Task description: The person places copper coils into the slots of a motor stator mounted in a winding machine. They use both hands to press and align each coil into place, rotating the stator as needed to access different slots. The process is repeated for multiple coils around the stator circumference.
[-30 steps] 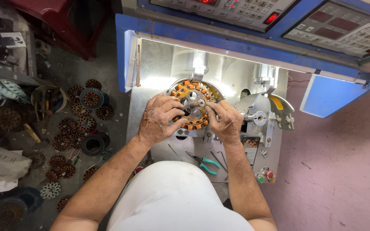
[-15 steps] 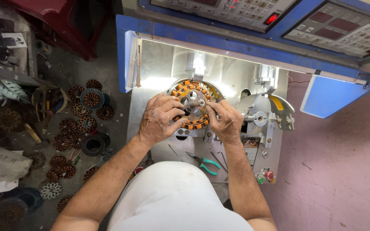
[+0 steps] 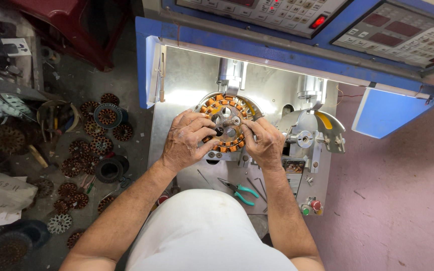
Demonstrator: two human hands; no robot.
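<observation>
Filling the upper half of the view, a blue-framed winding machine (image 3: 297, 55) is seen with its lit metal bed (image 3: 187, 85) and a control panel (image 3: 277, 12) above. On the bed, at the centre spindle, a round stator (image 3: 225, 108) is mounted, ringed with orange copper coils. To the right, a grey guide head (image 3: 310, 133) with a yellow guard is fixed just beside the stator.

The stator is touched by both hands. The left hand (image 3: 187, 140) is curled over its lower left rim, fingers bent onto the coils and a dark knob near the hub; whether anything is truly clamped cannot be told. The right hand (image 3: 264, 143) is laid on the lower right rim, fingertips pinched towards the hub; what is pinched is hidden.

The stator is judged heavy and stiff, being a stack of steel plates, yet its fine enamelled wire is judged easily nicked. It is best held by the outer steel rim or the hub, not by the coils.

Teal-handled pliers (image 3: 239, 190) are lying on the bed near the wrists. Red and green buttons (image 3: 311, 208) are set at the bed's corner. Many spare stators (image 3: 96, 145) are scattered on the floor to the left.
</observation>
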